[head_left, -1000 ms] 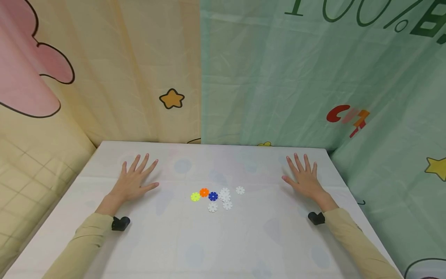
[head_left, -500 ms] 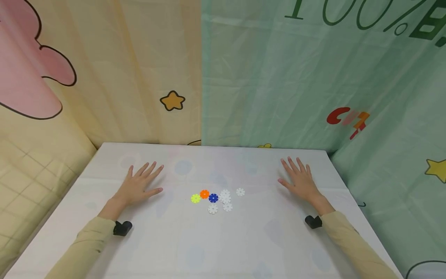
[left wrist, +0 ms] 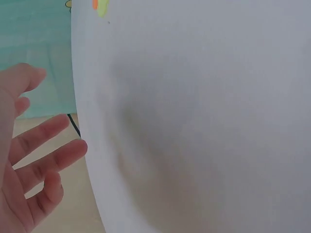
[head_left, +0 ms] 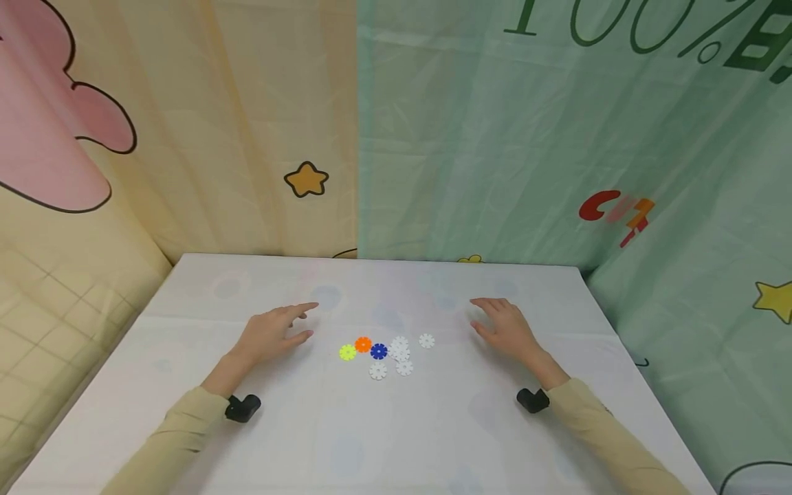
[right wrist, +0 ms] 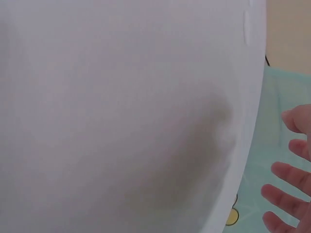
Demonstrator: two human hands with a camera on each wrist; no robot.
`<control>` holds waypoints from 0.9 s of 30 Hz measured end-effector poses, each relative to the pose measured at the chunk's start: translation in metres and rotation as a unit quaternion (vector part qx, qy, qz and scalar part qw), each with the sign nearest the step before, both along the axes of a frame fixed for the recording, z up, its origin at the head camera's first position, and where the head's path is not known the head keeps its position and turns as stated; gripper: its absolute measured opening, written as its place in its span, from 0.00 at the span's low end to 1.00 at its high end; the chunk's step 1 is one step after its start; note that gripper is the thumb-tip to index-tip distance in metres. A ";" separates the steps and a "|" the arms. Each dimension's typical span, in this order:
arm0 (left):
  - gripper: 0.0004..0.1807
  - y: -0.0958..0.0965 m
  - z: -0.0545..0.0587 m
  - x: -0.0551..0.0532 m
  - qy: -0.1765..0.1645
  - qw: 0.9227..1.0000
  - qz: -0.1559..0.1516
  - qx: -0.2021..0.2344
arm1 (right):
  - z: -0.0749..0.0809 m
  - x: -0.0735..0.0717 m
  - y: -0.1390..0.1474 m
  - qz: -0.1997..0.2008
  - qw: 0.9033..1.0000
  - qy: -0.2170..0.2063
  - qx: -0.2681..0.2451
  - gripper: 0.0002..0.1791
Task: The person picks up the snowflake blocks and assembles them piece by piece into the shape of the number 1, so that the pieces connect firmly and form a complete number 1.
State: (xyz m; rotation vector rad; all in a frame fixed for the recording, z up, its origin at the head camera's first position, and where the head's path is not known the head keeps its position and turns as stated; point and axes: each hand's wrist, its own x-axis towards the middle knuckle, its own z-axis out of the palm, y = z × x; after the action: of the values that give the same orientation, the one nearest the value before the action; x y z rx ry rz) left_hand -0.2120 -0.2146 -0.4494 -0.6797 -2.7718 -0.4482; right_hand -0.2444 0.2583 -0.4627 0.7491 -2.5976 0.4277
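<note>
Several small notched discs lie in a loose cluster at the middle of the table. A yellow-green disc [head_left: 348, 352], an orange disc [head_left: 363, 344] and a blue disc [head_left: 379, 351] are at its left. White discs [head_left: 399, 349] lie to the right, some overlapping, and a single white disc [head_left: 427, 340] sits apart. My left hand [head_left: 271, 335] hovers left of the cluster, fingers loosely bent, holding nothing. Across from it, my right hand [head_left: 507, 331] is above the table to the right of the discs, also holding nothing. Both wrist views show relaxed, separated fingers.
The table [head_left: 346, 426] has a pale spotted cover. Printed curtains, one yellow [head_left: 247, 124] and one green [head_left: 470, 137], hang right behind its far edge and along the sides. A black wrist mount [head_left: 243, 408] sits on the left wrist, another mount [head_left: 533, 400] on the right.
Both hands have moved inward toward the discs, and their spread fingers have drawn together and bent slightly. The discs keep their places on the table.
</note>
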 end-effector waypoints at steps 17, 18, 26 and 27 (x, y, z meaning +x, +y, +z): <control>0.21 0.060 -0.009 0.015 -0.161 0.980 0.075 0.091 | -0.003 0.010 -0.065 -0.017 0.963 -0.259 -0.072 0.22; 0.21 0.062 -0.009 0.016 -0.163 0.979 0.080 0.091 | -0.004 0.009 -0.067 -0.015 0.961 -0.264 -0.075 0.22; 0.17 0.078 -0.022 0.022 -0.154 0.977 0.108 0.101 | -0.012 0.011 -0.079 -0.012 0.959 -0.270 -0.082 0.17; 0.17 0.079 -0.023 0.022 -0.153 0.976 0.113 0.105 | -0.012 0.011 -0.079 -0.011 0.960 -0.269 -0.082 0.15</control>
State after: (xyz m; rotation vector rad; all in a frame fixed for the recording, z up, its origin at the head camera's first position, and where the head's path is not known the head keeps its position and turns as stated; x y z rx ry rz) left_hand -0.1896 -0.1355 -0.4726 -0.2595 -2.9755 -0.8423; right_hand -0.2331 0.1790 -0.4752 0.6094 -3.0076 0.9402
